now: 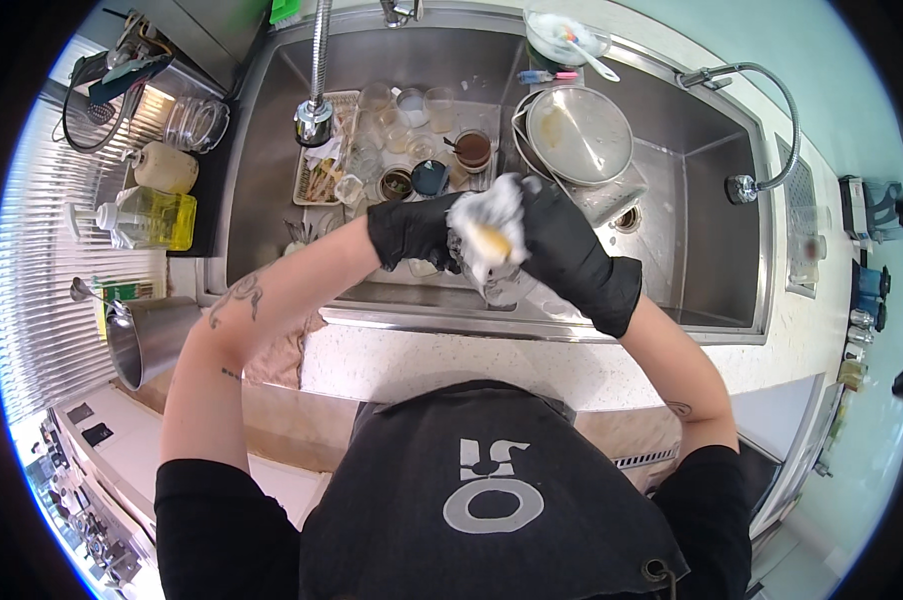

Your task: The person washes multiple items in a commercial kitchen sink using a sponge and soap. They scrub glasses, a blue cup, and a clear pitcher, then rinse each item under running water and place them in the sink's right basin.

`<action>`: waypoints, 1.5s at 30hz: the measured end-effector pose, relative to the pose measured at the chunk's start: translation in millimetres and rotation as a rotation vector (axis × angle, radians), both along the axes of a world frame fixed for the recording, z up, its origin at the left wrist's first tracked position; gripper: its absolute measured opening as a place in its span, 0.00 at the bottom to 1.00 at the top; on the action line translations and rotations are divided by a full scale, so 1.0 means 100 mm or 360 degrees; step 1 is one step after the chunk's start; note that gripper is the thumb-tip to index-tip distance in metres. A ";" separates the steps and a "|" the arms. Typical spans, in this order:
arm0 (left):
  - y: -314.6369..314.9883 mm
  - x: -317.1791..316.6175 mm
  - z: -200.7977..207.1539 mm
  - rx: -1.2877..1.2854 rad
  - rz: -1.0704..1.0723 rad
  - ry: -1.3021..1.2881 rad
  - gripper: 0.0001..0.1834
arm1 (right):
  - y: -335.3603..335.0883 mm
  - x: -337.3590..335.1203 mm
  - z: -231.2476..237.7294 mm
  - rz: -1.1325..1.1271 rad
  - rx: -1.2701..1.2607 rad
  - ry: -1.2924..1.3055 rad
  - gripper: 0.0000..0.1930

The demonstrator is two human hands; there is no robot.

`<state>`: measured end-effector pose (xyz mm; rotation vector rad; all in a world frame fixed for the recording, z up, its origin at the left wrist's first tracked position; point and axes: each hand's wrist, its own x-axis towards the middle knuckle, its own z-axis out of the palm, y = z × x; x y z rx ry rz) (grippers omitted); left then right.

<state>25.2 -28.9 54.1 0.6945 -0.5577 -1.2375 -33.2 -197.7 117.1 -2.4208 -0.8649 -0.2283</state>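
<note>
Over the front of the sink, both my hands wear black gloves and meet at a foam-covered yellow sponge. My right hand is closed round the sponge from the right. From the left, my left hand grips a clear vessel, seemingly a glass, mostly hidden by suds and fingers. Just beyond my hands, in the left basin, stand several clear cups, a cup with brown contents, a dark round lid or cup and a cup with dark residue.
A rectangular basket with food scraps sits below a hanging spray tap. Right of it, a large round lid rests on stacked ware. A foamy bowl stands behind, another tap right. Soap bottles and a metal pitcher stand left.
</note>
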 end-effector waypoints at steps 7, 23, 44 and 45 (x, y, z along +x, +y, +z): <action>-0.10 -0.24 0.02 0.0636 0.1347 -0.0679 0.15 | 0.04 -0.10 -0.43 -0.0615 0.2381 0.1591 0.14; -0.21 -0.38 0.23 0.0392 0.1362 -0.1680 0.19 | 0.01 -0.39 -0.45 -0.0897 0.2507 0.1567 0.20; 0.21 0.08 -1.26 0.1400 0.0567 -0.2294 0.32 | -2.64 -1.35 -1.46 -0.1648 -0.0259 0.0831 0.13; 0.16 0.06 -1.35 0.1423 0.0584 -0.2327 0.34 | -2.55 -1.27 -1.39 -0.1597 -0.0290 0.0829 0.12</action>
